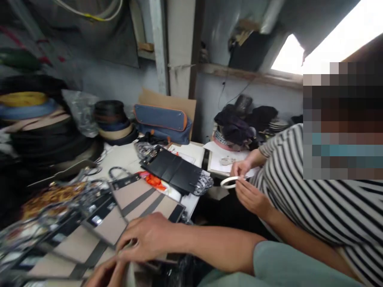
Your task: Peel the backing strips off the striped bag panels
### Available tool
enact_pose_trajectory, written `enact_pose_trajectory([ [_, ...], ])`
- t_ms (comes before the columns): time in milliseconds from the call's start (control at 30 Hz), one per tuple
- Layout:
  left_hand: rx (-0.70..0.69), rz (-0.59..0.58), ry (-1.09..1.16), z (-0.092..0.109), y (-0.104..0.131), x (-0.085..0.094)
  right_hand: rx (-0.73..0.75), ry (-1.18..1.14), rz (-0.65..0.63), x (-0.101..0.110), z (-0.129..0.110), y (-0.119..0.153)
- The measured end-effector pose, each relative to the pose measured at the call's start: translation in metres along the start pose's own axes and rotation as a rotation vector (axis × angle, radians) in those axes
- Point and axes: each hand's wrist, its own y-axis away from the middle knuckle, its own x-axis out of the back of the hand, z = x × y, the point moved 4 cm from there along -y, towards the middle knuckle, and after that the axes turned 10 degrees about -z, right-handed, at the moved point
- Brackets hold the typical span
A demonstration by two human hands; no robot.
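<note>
Hands meet at the near edge of a crowded table

The person's right hand (146,237) reaches in from the right over the near side of the fanned beige panels (83,243), its fingers curled down toward the thumb. The left hand (103,276) meets it at the fingertips and is partly cut off by the bottom of the view. A pale piece (129,276) shows just below the right thumb, by the touching fingers; blur hides its shape, and I cannot tell whether either hand grips it.

The panels, crossed by dark bands, overlap one another, so their edges leave little free surface beside the hands. A heap of cords and brown-gold pieces (54,197) crowds the left side. Beyond the panels, a black folded panel (172,169) lies tilted, with an orange bundle (154,181) just by its near edge.

The clearest stretch of the white tabletop (115,161) is farther back, before the stacked strap rolls (110,115) and a blue bag with orange trim (161,117). Past the table's right edge is a dark gap, then a co-worker in a striped shirt (299,207), whose hands (253,197) pinch a white ring (229,186), well apart from the person's own.
</note>
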Motion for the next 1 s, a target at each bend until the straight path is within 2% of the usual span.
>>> enact_pose_trajectory([
  [100, -0.176, -0.040, 0.200, -0.043, 0.000, 0.020, 0.071, 0.125, -0.020, 0.009, 0.009, -0.017],
  [200, -0.238, 0.050, 0.286, -0.060, -0.006, 0.029, 0.155, 0.135, -0.091, 0.006, 0.019, -0.043],
  [300, -0.242, 0.089, 0.223, -0.059, -0.016, 0.027, 0.210, 0.118, -0.128, 0.000, 0.027, -0.062],
  [433, -0.245, 0.112, 0.139, -0.056, -0.021, 0.027, 0.241, 0.140, -0.142, -0.006, 0.033, -0.073],
  [600, -0.311, 0.125, 0.065, -0.048, -0.030, 0.031, 0.154, 0.129, -0.059, -0.006, 0.036, -0.072],
  [667, -0.322, 0.150, 0.028, -0.041, -0.035, 0.032, 0.092, 0.071, -0.009, -0.006, 0.045, -0.070],
  [767, -0.352, 0.182, 0.059, -0.026, -0.044, 0.027, -0.066, -0.120, 0.125, -0.006, 0.084, -0.077],
  [833, -0.399, 0.163, 0.175, -0.018, -0.053, 0.018, -0.236, -0.415, 0.278, -0.005, 0.126, -0.090],
  [933, -0.426, 0.060, 0.383, -0.014, -0.078, -0.004, -0.487, -0.926, 0.508, -0.014, 0.188, -0.122],
  [1000, -0.379, 0.008, 0.464, -0.021, -0.098, -0.022, -0.575, -1.078, 0.599, -0.024, 0.213, -0.149],
])
